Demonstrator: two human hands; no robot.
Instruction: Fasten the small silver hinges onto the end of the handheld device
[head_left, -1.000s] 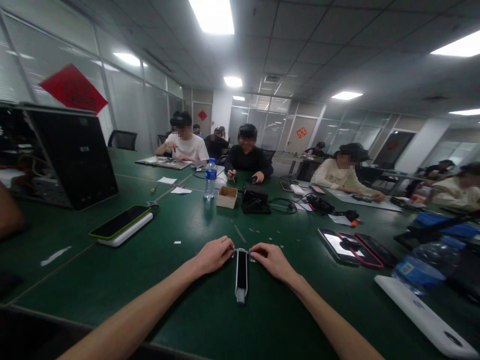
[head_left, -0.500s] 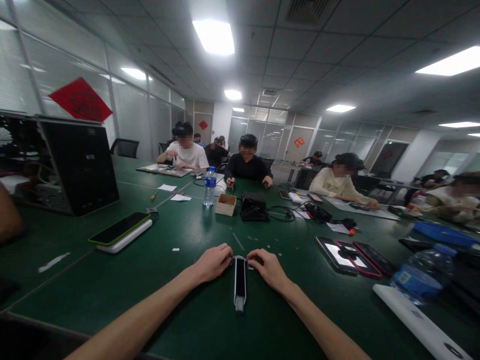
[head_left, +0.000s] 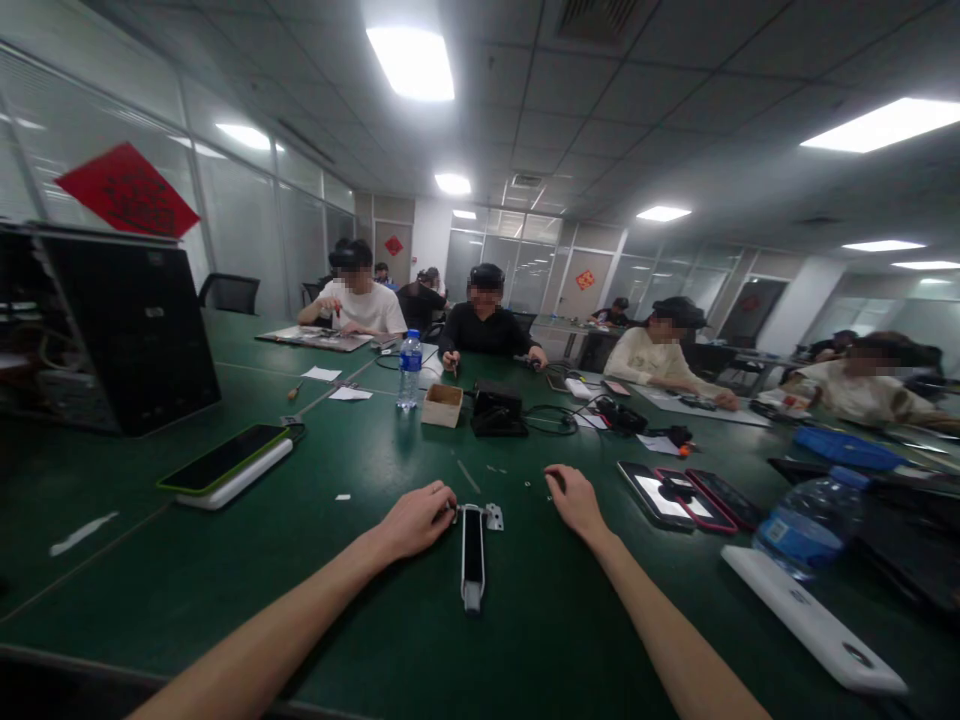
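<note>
A long narrow device (head_left: 472,555) with a black face and a white rim lies lengthwise on the green table in front of me. From its far right corner sticks out a small metal bracket (head_left: 495,517). My left hand (head_left: 418,518) has its fingers closed at the far left corner, covering whatever part is there. Away to the right of the device, my right hand (head_left: 577,503) hovers low over the table, thumb and fingers apart. Below its fingertips is a tiny ring-like part (head_left: 549,498), with a similar small part (head_left: 527,484) to its left.
Beyond are an open cardboard box (head_left: 442,404), a water bottle (head_left: 409,370) and a black device with cables (head_left: 498,408). Phones (head_left: 660,494) and a large bottle (head_left: 810,520) lie to the right. A green-edged phone (head_left: 225,460) rests at left. Co-workers sit across the table.
My right hand has left the device's right side and moved right, uncovering the metal bracket. My left hand stays at the device's left corner. The whole view has shifted slightly.
</note>
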